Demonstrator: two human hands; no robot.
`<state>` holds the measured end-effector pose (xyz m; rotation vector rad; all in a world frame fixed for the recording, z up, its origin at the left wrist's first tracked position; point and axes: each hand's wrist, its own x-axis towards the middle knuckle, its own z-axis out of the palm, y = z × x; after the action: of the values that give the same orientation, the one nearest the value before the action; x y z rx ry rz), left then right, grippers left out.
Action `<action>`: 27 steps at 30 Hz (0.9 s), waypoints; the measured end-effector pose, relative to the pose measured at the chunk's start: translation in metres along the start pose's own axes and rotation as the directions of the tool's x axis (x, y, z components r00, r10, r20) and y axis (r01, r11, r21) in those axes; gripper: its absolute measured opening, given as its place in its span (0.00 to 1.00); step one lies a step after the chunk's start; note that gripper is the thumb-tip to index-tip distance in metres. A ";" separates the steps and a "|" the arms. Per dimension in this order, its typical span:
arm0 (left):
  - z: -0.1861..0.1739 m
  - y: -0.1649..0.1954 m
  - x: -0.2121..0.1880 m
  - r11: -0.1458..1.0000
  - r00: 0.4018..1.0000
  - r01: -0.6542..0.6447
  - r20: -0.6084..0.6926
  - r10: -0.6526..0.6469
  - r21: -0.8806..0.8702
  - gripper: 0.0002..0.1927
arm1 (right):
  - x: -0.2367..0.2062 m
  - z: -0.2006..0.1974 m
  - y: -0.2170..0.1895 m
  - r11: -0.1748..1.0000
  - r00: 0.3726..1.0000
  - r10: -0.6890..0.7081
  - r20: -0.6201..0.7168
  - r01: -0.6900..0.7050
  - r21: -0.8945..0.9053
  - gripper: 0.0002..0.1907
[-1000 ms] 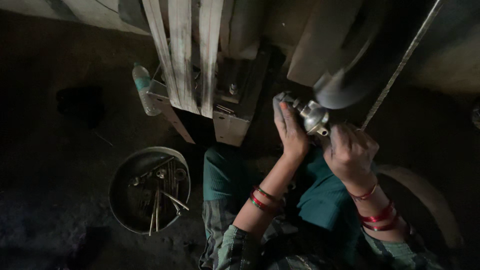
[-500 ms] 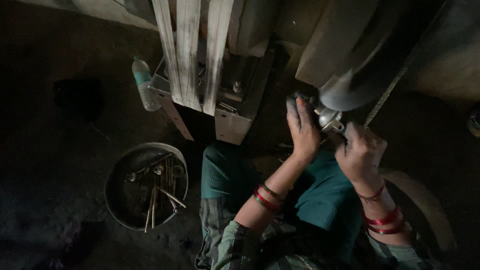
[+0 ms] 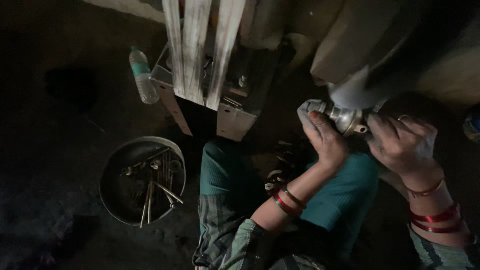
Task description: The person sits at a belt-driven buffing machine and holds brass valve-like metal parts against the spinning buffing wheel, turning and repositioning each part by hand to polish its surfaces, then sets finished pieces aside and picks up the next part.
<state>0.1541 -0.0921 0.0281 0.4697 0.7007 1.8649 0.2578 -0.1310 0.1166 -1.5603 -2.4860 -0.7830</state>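
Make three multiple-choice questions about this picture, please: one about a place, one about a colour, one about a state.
1. Where is the round metal pan?
A. On the floor, beside the person's knee
B. On the person's lap
C. On top of the metal frame

2. What colour are the bangles on the left wrist?
A. Blue
B. Red, with some green
C. White

3. How does the plastic bottle stand?
A. It lies on its side
B. It hangs from a hook
C. It stands upright with its cap on

Answers:
1. A: the pan, with long metal rods in it, rests on the dark floor by the knee.
2. B: red bands with a green one show at the wrist of the left hand, which holds the small metal part together with the right hand.
3. C: the bottle stands upright by the metal frame, capped.
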 end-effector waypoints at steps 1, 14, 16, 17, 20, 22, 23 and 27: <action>0.005 -0.001 0.000 0.999 1.000 0.023 -0.003 -0.024 -0.048 0.18 | 0.003 0.000 0.001 0.999 0.999 -0.001 0.039 0.003 -0.040 0.14; 0.012 -0.018 0.004 0.998 0.998 0.037 -0.050 -0.039 -0.051 0.19 | -0.009 0.026 0.016 0.999 0.997 -0.044 -0.055 0.043 -0.026 0.08; 0.007 -0.013 0.002 1.000 1.000 -0.012 0.022 0.013 -0.010 0.19 | -0.012 0.023 0.017 0.997 0.989 -0.077 -0.124 0.073 -0.030 0.08; 0.006 -0.010 -0.001 0.999 0.998 -0.033 0.061 0.033 0.008 0.20 | -0.014 0.020 0.017 0.995 0.989 -0.085 -0.120 0.079 -0.052 0.07; 0.007 -0.002 -0.007 0.998 0.999 -0.036 -0.014 0.037 0.047 0.20 | -0.017 0.016 0.016 0.991 0.987 -0.106 -0.119 0.095 -0.095 0.06; 0.006 0.003 -0.007 0.998 0.998 -0.057 -0.004 0.057 0.040 0.20 | -0.018 0.015 0.016 0.991 0.987 -0.109 -0.122 0.099 -0.092 0.05; 0.005 0.005 -0.006 0.997 0.998 -0.067 0.002 0.067 0.036 0.20 | -0.019 0.016 0.016 0.991 0.988 -0.111 -0.106 0.102 -0.091 0.05; 0.005 0.005 0.001 0.997 0.997 -0.075 0.020 0.074 0.027 0.20 | -0.020 0.023 0.018 0.991 0.989 -0.109 -0.100 0.099 -0.095 0.06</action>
<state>0.1535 -0.0913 0.0353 0.5370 0.7062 1.9202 0.2870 -0.1305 0.0961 -1.3851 -2.5051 -0.9782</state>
